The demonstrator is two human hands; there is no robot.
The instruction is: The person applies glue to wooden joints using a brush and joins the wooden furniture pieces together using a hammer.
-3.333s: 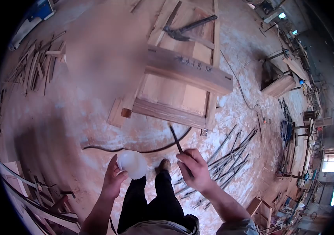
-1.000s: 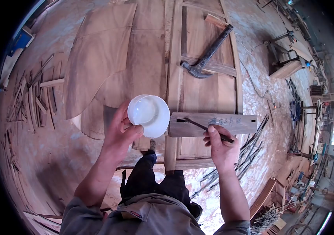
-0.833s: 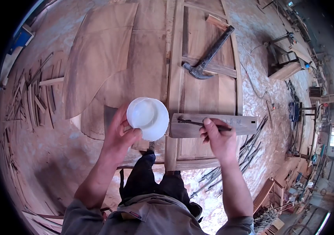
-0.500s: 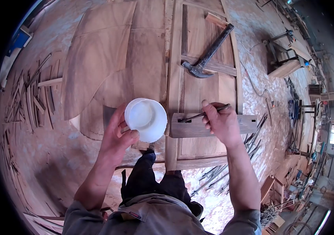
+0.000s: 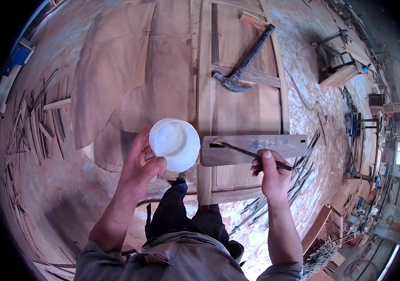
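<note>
My left hand grips a white plastic tub, tilted so that the whitish stuff inside shows. In my right hand is a thin dark-handled brush. Its bristle tip is at the dark slot near the left end of a wooden board; whether it goes into the slot I cannot tell. The board lies crosswise over a panelled wooden frame and carries handwriting, with a smaller dark hole near its right end. The tub is just left of the board.
A claw hammer lies on the frame, with a small wood block above it. Wide wooden panels lie to the left. Scrap strips are heaped at far left, thin rods at right. Clamped timber stands upper right.
My right hand has moved down and slightly right, and the brush now slants down to the right from the slot. The board's handwriting is more exposed. The tub stays nearly in place.
</note>
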